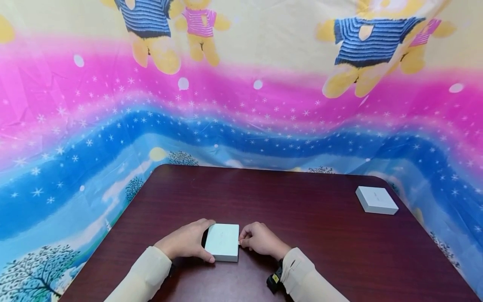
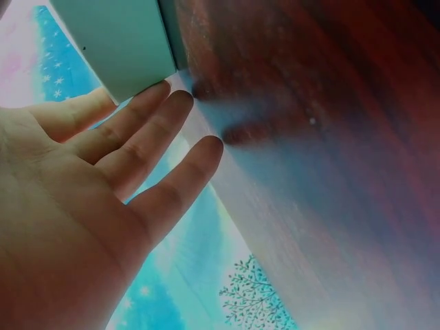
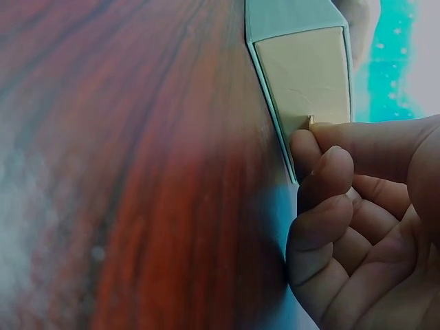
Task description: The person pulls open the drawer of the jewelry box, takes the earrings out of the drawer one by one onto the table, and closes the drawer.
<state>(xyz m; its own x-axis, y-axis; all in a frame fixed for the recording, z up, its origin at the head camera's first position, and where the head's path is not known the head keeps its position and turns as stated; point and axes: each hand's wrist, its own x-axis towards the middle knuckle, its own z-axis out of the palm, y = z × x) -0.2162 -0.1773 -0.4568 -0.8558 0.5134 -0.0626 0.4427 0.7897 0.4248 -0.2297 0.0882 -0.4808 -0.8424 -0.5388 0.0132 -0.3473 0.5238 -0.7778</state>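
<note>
A flat white box (image 1: 222, 241) with faint small print on its lid lies on the dark red-brown table. My left hand (image 1: 188, 241) spans its left end, thumb at the near corner and index finger at the far one. In the left wrist view the other fingers (image 2: 172, 185) spread beside the box, fingertips close to the tabletop. At the opposite end my right hand (image 1: 262, 240) pinches a small pull tab (image 3: 311, 119) between thumb and index finger. That tab sticks out of a cream inner panel (image 3: 306, 72) framed by the white sleeve; the other right fingers are curled.
A second white box (image 1: 376, 200) lies near the table's far right corner. Behind the table (image 1: 302, 205) hangs a printed cloth (image 1: 241, 105) with bears and snowflakes, close along the back and sides. A small black device (image 1: 274, 280) is strapped at the right wrist.
</note>
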